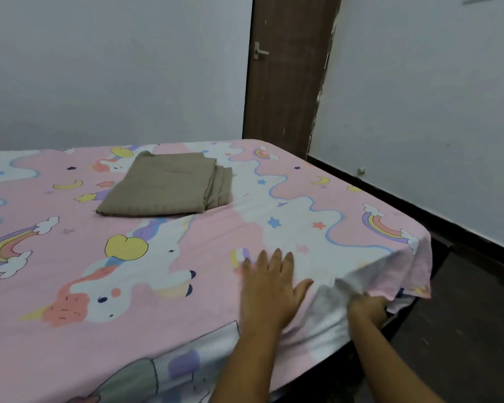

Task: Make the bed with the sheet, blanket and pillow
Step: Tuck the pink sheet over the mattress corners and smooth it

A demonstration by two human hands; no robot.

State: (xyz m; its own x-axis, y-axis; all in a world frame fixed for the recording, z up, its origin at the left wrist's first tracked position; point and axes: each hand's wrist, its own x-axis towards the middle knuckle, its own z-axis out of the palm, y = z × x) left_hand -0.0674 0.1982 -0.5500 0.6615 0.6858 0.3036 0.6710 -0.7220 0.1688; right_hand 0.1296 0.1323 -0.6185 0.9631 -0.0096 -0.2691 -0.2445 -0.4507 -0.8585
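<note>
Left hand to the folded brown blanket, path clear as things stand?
Probably yes. The left hand lies flat and empty on the sheet, with only bare sheet between it and the folded brown blanket; a forward lean may be needed.

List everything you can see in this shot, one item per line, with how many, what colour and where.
sheet: one, pink with unicorns and rainbows, spread flat, near right corner hanging loose
blanket: one, brown, folded, lying on the sheet toward the far side
door: one, brown, shut, in the far corner
door handle: one, silver, on the door's left edge
walls: two, white, behind and to the right
skirting: one strip, black, along the foot of the right wall
floor: dark, at right
left hand: one, flat on the sheet, fingers spread
right hand: one, gripping the sheet's edge by the near right corner
</note>
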